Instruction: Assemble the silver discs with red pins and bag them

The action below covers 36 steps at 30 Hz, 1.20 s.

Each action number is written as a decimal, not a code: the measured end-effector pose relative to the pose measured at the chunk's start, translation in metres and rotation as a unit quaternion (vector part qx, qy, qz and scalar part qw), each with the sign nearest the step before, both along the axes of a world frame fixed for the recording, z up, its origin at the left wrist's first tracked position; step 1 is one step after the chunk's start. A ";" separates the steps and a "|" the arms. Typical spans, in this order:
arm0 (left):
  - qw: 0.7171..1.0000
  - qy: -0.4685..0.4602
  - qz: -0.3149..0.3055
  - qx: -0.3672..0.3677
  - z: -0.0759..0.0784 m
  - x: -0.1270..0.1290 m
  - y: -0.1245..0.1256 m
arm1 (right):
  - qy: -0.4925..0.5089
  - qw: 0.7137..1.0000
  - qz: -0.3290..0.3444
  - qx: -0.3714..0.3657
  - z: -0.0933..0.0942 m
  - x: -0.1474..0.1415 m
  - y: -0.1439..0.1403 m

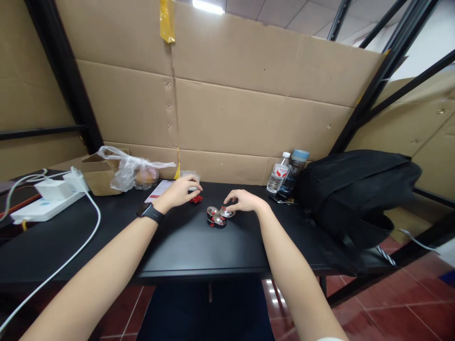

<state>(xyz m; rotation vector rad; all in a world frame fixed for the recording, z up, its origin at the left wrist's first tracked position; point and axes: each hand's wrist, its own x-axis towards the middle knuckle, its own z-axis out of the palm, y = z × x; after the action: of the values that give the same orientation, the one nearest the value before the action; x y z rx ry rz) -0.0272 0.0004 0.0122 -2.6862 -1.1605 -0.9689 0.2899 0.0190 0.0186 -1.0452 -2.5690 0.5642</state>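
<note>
Several small, shiny, dish-shaped metal discs [219,220] with red bits on them lie grouped and partly overlapping on the black table [199,251]. My right hand [242,201] is over the rightmost disc [227,213], fingers curved and thumb apart from them. Its thumb tip is at that disc; whether it touches is hard to tell. To the left, my left hand [181,190], with a dark watch on the wrist, hovers with bent, parted fingers beside a small red cord bundle [196,199]. Nothing shows in its grasp.
A clear water bottle [278,174] and a blue-capped bottle [297,166] stand at the back right, beside a black backpack [355,194]. Behind my left hand are a printed sheet [156,192], a plastic bag [130,170] and an open carton [101,175]. A white power strip [50,206] trails cables leftward.
</note>
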 end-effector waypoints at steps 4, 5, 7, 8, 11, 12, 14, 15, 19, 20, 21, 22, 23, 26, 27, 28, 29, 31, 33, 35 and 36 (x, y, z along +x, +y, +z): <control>0.999 -0.013 -0.050 -0.018 0.003 0.019 -0.008 | 0.015 0.999 0.036 -0.018 -0.006 -0.014 -0.004; 0.998 -0.012 -0.058 -0.022 0.003 0.023 -0.010 | 0.027 0.999 0.038 -0.024 -0.007 -0.014 -0.004; 0.997 -0.012 -0.068 -0.033 0.003 0.028 -0.013 | 0.068 0.996 0.034 -0.036 -0.009 -0.015 -0.003; 0.997 -0.015 -0.070 -0.041 0.002 0.031 -0.014 | 0.102 0.993 0.026 -0.045 -0.009 -0.016 -0.003; 0.994 -0.045 -0.072 -0.069 0.001 0.039 -0.019 | 0.234 0.967 -0.033 -0.090 -0.008 -0.024 -0.006; 0.993 -0.062 -0.071 -0.073 0.000 0.042 -0.021 | 0.279 0.953 -0.056 -0.107 -0.009 -0.029 -0.008; 0.991 -0.099 -0.060 -0.068 -0.001 0.049 -0.024 | 0.346 0.925 -0.082 -0.135 -0.009 -0.039 -0.013; 0.990 -0.120 -0.048 -0.059 -0.001 0.052 -0.026 | 0.372 0.913 -0.084 -0.146 -0.010 -0.043 -0.015; 0.980 -0.197 -0.007 -0.038 0.000 0.058 -0.030 | 0.435 0.875 -0.068 -0.204 -0.012 -0.056 -0.021; 0.977 -0.211 -0.005 -0.041 0.000 0.059 -0.030 | 0.446 0.866 -0.065 -0.219 -0.012 -0.057 -0.022; 0.974 -0.222 -0.004 -0.044 0.001 0.058 -0.030 | 0.454 0.858 -0.063 -0.231 -0.012 -0.058 -0.023; 0.972 -0.230 -0.005 -0.047 0.001 0.058 -0.030 | 0.461 0.853 -0.061 -0.238 -0.011 -0.059 -0.024; 0.971 -0.236 -0.005 -0.050 0.001 0.057 -0.030 | 0.465 0.850 -0.057 -0.240 -0.011 -0.059 -0.025; 0.969 -0.243 -0.004 -0.047 0.002 0.057 -0.030 | 0.462 0.857 -0.039 -0.225 -0.008 -0.061 -0.028; 0.970 -0.240 -0.003 -0.042 0.003 0.057 -0.030 | 0.458 0.861 -0.035 -0.218 -0.007 -0.061 -0.029; 0.972 -0.230 -0.004 -0.037 0.004 0.057 -0.030 | 0.454 0.864 -0.031 -0.214 -0.007 -0.062 -0.030; 0.976 -0.214 -0.004 -0.032 0.004 0.057 -0.030 | 0.450 0.867 -0.029 -0.212 -0.007 -0.063 -0.031; 0.986 -0.163 -0.006 -0.028 0.007 0.055 -0.028 | 0.440 0.873 -0.029 -0.209 -0.008 -0.064 -0.031; 0.994 -0.105 0.000 -0.023 0.009 0.048 -0.024 | 0.428 0.880 -0.040 -0.202 -0.008 -0.063 -0.029; 0.997 -0.064 0.030 -0.010 0.010 0.035 -0.017 | 0.415 0.891 -0.064 -0.176 -0.007 -0.058 -0.023; 0.997 -0.052 0.059 0.001 0.010 0.026 -0.013 | 0.403 0.899 -0.079 -0.153 -0.006 -0.053 -0.019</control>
<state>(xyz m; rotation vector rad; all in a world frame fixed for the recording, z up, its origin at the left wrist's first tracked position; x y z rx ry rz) -0.0013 -0.0124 0.0223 -2.5588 -1.3192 -1.1019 0.2373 -0.0001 0.0122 -0.8432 -1.6842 1.1054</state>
